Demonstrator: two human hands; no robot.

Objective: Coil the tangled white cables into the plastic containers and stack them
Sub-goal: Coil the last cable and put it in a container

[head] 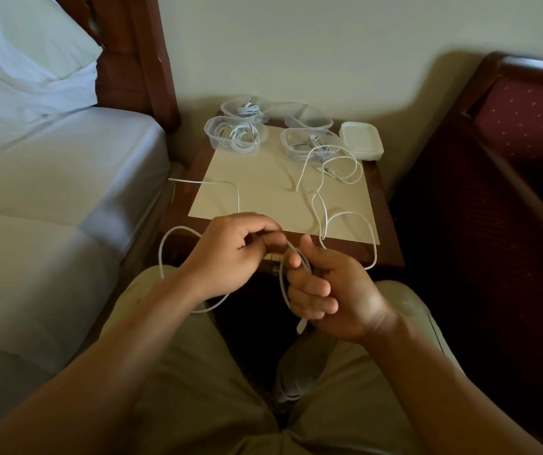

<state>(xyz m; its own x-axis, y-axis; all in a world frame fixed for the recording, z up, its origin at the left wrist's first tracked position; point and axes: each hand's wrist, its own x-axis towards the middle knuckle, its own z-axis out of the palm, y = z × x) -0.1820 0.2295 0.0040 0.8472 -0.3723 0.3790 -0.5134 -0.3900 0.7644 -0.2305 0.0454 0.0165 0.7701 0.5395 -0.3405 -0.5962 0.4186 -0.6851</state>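
Both hands were pinching the same white cable point(324, 205), left hand point(230, 254) feeding, right hand point(326, 287) curled around the loop, and its slack ran toward 1 o'clock, nearer the right, toward the half-filled container point(288, 142).

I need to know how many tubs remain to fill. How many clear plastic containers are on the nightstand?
4. Back left, front left and front right hold cables; back right looks empty. Stacked ones could be hidden.
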